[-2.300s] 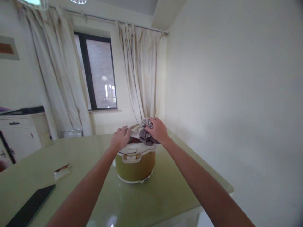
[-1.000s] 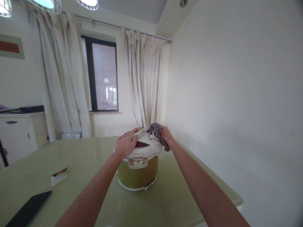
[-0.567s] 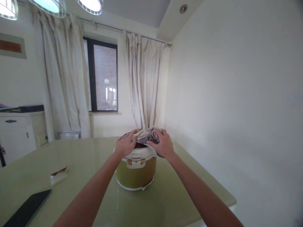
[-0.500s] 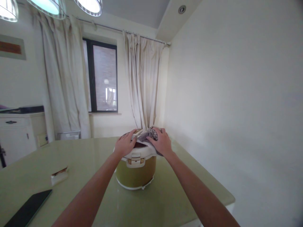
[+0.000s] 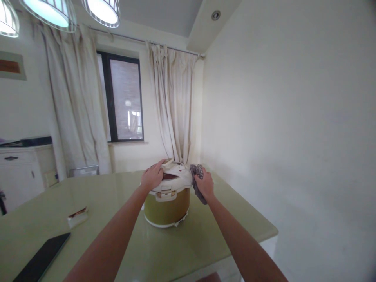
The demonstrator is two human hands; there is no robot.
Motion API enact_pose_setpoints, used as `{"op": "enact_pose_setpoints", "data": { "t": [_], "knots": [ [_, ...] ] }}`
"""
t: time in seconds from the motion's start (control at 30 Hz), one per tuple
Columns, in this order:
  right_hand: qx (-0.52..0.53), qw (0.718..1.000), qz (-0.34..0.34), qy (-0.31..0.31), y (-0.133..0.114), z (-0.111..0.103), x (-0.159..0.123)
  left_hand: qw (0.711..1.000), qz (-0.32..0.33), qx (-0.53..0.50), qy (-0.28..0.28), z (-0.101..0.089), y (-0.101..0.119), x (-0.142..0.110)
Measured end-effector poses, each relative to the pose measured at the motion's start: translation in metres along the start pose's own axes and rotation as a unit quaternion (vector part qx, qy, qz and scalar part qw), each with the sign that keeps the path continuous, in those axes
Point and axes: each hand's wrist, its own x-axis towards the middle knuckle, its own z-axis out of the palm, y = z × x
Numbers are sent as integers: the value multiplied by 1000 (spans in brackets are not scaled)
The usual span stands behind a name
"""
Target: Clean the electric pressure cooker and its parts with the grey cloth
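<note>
An olive-green rice cooker [image 5: 167,207] with a white lid [image 5: 176,176] stands on the pale green table [image 5: 117,219]. My left hand [image 5: 152,176] lies flat on the left of the lid, fingers stretched over its top. My right hand [image 5: 204,184] is closed round a grey patterned cloth [image 5: 197,172] and presses it against the right edge of the lid. Part of the cloth hangs below my fist beside the cooker's body.
A dark tablet [image 5: 42,258] lies near the table's front left, with a small white packet [image 5: 77,216] behind it. The table's right edge [image 5: 264,231] runs close to a white wall. A white cabinet [image 5: 20,168], curtains and a window stand behind.
My right hand slid the cloth from the top of the lid down to its right edge. My left hand stayed on the lid. The camera tilted slightly.
</note>
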Motion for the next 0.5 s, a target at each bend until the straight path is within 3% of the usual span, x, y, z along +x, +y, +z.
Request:
{"op": "enact_pose_setpoints", "data": {
  "t": [0.1,0.17,0.27,0.33,0.43,0.5],
  "knots": [
    [7,999,-41,28,-10,-6,-25,1000,-4,4,-5,-1,0,1],
    [-3,992,-119,30,-26,-10,-40,1000,-1,6,-3,-1,0,1],
    [-52,961,-272,-23,-64,-14,-46,1000,12,8,-6,-2,-3,2],
    [-86,941,-322,-59,-89,-14,-32,1000,20,12,-14,-2,-5,2],
    [-88,947,-296,-85,-111,-9,8,1000,11,14,-16,-2,-6,2],
    [-59,970,-224,-69,-109,-3,35,1000,0,14,-13,-2,-5,2]
  ]
}}
